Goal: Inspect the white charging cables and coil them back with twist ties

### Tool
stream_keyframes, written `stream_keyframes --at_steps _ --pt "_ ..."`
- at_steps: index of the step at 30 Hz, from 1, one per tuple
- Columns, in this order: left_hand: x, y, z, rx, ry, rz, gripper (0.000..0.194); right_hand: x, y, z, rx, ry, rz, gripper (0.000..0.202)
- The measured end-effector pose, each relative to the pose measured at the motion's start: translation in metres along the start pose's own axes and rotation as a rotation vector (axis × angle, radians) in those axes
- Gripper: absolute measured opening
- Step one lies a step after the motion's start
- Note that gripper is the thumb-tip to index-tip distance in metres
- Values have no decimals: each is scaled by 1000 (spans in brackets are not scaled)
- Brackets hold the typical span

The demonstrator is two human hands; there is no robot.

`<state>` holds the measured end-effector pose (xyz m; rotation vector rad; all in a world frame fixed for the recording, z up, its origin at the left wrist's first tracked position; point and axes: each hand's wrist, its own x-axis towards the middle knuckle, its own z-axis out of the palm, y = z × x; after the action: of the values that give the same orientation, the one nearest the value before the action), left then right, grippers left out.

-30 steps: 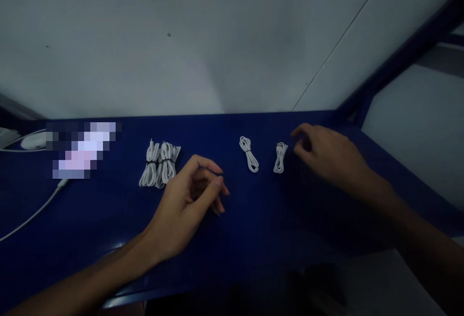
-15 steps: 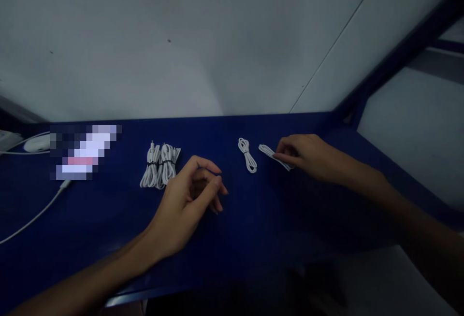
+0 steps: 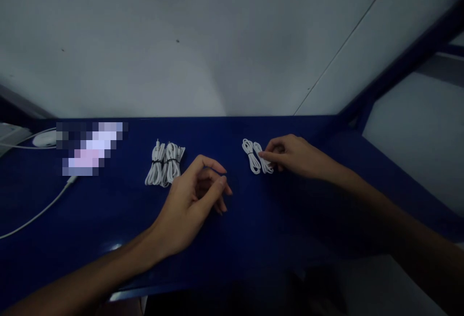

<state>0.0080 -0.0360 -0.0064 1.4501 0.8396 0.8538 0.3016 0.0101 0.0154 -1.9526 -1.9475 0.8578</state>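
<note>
My right hand pinches a bundled white cable, its fingers covering the bundle's middle. Right beside it on the left lies a second white cable bundle, coiled and bound with a dark tie. My left hand hovers over the blue table, fingers curled with a gap between thumb and fingertips, holding nothing. Just left of that hand sits a group of white cable bundles, side by side with dark ties and a metal-tipped plug pointing up; the hand partly overlaps their right edge.
On the left a blurred-out lit screen has a white cable plugged into it. A white rounded object lies behind it. A grey wall rises at the back of the blue table.
My right hand has carried its cable bundle left, up against the other bundle. The left hand keeps its pose, and the whole view has shifted slightly.
</note>
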Motion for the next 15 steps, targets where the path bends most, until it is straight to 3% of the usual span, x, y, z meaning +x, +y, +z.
stream_keyframes --at_steps 6,11,15 --pt "2 1 0 3 18 12 19 3 -4 3 -18 23 -1 42" --pt "1 0 2 37 22 22 19 6 -12 9 -150 124 42 56" --pt "-6 8 6 192 51 87 17 10 -26 19 -282 212 60 72"
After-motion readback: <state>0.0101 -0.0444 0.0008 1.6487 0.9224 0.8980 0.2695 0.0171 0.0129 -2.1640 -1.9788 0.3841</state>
